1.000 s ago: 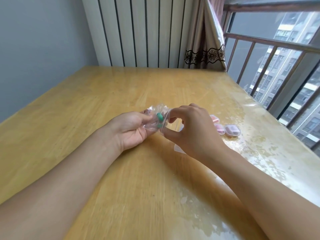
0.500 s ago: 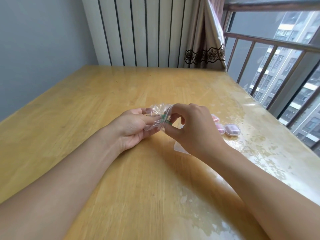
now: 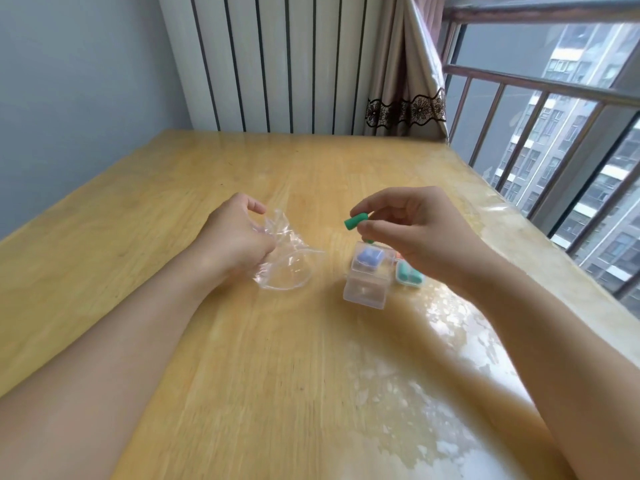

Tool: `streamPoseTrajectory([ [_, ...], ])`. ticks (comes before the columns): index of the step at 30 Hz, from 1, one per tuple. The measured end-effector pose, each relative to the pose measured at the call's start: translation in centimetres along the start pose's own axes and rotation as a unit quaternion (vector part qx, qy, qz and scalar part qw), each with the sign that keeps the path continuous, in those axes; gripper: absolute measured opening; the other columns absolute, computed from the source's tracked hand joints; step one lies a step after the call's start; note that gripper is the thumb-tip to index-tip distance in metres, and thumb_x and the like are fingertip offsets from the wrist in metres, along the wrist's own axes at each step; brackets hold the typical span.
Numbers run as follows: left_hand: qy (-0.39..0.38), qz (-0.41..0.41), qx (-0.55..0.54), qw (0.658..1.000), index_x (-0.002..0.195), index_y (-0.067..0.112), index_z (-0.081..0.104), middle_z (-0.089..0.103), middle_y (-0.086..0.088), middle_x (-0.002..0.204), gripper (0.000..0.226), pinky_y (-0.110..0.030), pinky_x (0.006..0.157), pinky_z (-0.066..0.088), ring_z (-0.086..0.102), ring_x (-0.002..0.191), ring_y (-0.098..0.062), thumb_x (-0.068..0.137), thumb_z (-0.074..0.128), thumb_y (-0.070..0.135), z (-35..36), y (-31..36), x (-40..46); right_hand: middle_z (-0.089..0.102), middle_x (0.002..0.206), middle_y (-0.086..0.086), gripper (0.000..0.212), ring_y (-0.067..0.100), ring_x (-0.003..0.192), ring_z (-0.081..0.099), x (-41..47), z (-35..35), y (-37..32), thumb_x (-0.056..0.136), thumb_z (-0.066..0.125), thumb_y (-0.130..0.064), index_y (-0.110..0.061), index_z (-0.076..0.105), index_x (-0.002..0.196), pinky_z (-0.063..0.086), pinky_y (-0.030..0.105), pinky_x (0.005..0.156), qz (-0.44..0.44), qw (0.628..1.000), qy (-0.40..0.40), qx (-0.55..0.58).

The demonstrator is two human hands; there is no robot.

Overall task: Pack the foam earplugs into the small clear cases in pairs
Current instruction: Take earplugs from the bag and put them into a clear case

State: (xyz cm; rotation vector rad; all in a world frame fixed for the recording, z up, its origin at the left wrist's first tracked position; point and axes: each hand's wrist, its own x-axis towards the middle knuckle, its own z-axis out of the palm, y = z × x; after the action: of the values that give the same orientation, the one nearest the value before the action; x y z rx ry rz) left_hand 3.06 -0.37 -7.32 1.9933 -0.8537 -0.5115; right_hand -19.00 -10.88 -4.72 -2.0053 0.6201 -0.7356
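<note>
The hands, joined at the plastic bag [image 3: 284,258] a second ago, are now apart. The right hand [image 3: 412,230] has drawn a green earplug [image 3: 356,220] out and pinches it above an open clear case [image 3: 367,273]; the left hand [image 3: 235,237] keeps the emptied bag, lower toward the surface [image 3: 173,202].

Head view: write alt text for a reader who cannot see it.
The right hand pinches a green foam earplug above an open clear case holding something blue, on a wooden table. The left hand grips a crumpled clear plastic bag.
</note>
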Motion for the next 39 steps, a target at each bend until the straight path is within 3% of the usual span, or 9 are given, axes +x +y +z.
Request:
streamPoseTrajectory([
  [3,0.027,0.023,0.062,0.997,0.129,0.02,0.057,0.064,0.003,0.117,0.058,-0.033,0.08,0.054,0.067,0.097,-0.018,0.075,0.077,0.012,0.2,0.1,-0.1,0.078,0.078,0.004,0.012,0.017,0.063,0.058,-0.1,-1.5,0.2,0.088,0.072,-0.007,-0.016,0.078,0.093,0.044,0.034,0.059,0.04,0.998,-0.041,-0.022],
  [6,0.118,0.139,0.099,0.978,0.129,0.022,0.062,0.063,0.011,0.123,0.055,-0.024,0.091,0.043,0.057,0.115,-0.009,0.076,0.077,0.024,1.1,0.9,-1.2,0.072,0.069,0.001,0.011,0.012,0.056,0.047,-0.2,-2.0,0.1,0.088,0.072,-0.007,-0.014,0.078,0.093,0.039,0.027,0.055,0.044,0.998,-0.053,-0.006],
  [8,0.141,0.241,0.045,0.959,0.116,0.023,0.07,0.069,0.013,0.112,0.035,-0.019,0.092,0.046,0.062,0.106,-0.002,0.081,0.074,0.026,1.7,1.6,-2.0,0.07,0.07,0.005,0.011,0.014,0.054,0.042,-0.2,-2.1,-0.2,0.09,0.07,-0.004,-0.01,0.077,0.096,0.035,0.024,0.05,0.049,0.995,-0.084,0.028],
  [10,0.079,0.311,-0.007,0.947,0.102,0.025,0.073,0.074,0.013,0.096,0.018,-0.014,0.084,0.051,0.067,0.092,0.001,0.085,0.071,0.031,2.5,1.9,-2.7,0.069,0.073,0.009,0.013,0.014,0.054,0.04,-0.2,-2.2,-0.4,0.092,0.068,-0.002,-0.007,0.076,0.1,0.033,0.021,0.047,0.058,0.989,-0.127,0.058],
  [16,-0.151,0.188,-0.168,0.956,0.099,0.012,0.074,0.072,0.0,0.077,0.015,-0.023,0.061,0.052,0.065,0.071,-0.013,0.094,0.066,0.024,4.4,2.4,-4.0,0.067,0.075,0.008,0.017,0.011,0.053,0.042,-0.1,-2.2,0.1,0.096,0.06,-0.002,-0.005,0.074,0.107,0.034,0.018,0.046,0.078,0.981,-0.151,0.088],
  [23,-0.162,0.149,-0.172,0.96,0.093,0.006,0.075,0.073,-0.002,0.07,0.01,-0.023,0.062,0.054,0.068,0.067,-0.015,0.09,0.071,0.015,4.7,2.1,-3.9,0.068,0.076,0.006,0.02,0.012,0.053,0.045,-0.1,-1.9,0.3,0.098,0.06,-0.004,-0.008,0.074,0.111,0.036,0.018,0.046,0.072,0.986,-0.137,0.057],
  [28,-0.156,0.152,-0.166,0.962,0.081,0.004,0.069,0.072,-0.014,0.077,0.014,-0.028,0.064,0.054,0.066,0.068,-0.015,0.091,0.07,0.013,4.0,2.2,-3.7,0.075,0.081,0.015,0.013,0.013,0.057,0.059,-0.1,-3.4,-0.3,0.091,0.071,-0.006,-0.005,0.077,0.102,0.046,0.024,0.049,0.041,0.998,-0.043,0.028],
  [32,-0.154,0.214,-0.111,0.958,0.076,-0.003,0.062,0.068,-0.027,0.081,0.022,-0.035,0.066,0.058,0.068,0.069,-0.026,0.077,0.069,0.017,3.3,2.1,-3.5,0.075,0.075,0.011,0.017,0.014,0.063,0.067,-0.7,-4.3,-1.2,0.079,0.081,-0.012,-0.003,0.076,0.092,0.051,0.024,0.055,0.067,0.992,-0.105,-0.023],
  [39,-0.183,0.245,-0.07,0.95,0.078,0.009,0.07,0.076,-0.004,0.079,0.023,-0.034,0.072,0.061,0.073,0.073,-0.015,0.069,0.091,0.012,2.8,1.8,-3.5,0.076,0.064,0.007,0.006,0.016,0.054,0.072,-1.3,-2.0,-1.9,0.083,0.079,-0.006,-0.005,0.074,0.082,0.061,0.03,0.056,0.098,0.977,-0.108,-0.156],
])
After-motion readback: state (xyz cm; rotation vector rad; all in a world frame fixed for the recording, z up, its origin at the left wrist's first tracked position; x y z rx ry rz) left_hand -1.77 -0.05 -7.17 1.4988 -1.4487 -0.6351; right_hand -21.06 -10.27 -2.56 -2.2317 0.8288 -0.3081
